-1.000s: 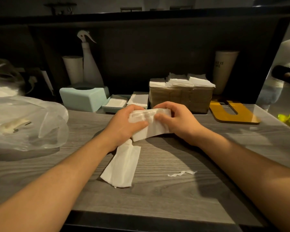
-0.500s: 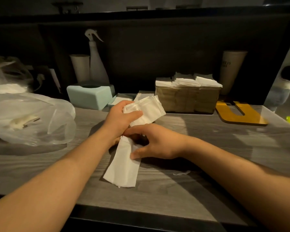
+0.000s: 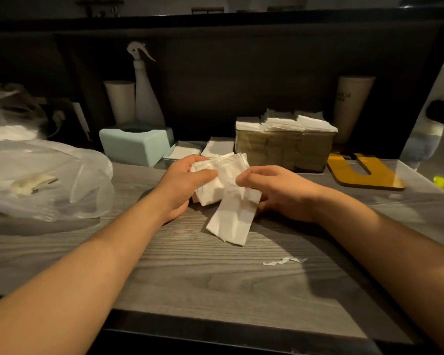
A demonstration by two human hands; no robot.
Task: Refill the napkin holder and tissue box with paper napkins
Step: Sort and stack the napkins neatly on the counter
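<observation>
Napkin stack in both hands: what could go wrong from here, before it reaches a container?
1. The left hand grips the napkin stack bunched, while the right hand pinches a sheet that hangs down to the table; pulling could tear it, as the torn scrap suggests.
2. The brown napkin holder already looks heaped above its rim, so more may slide off.
3. The mint tissue box has a small top opening; crumpled napkins may jam.

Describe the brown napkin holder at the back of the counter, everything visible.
The napkin holder is a long rectangular box, translucent brown, plastic by the look of it, open at the top. It stands upright at the back of the grey counter against the dark wall. White folded napkins fill it and pile unevenly above its rim. Neither hand touches it.
</observation>
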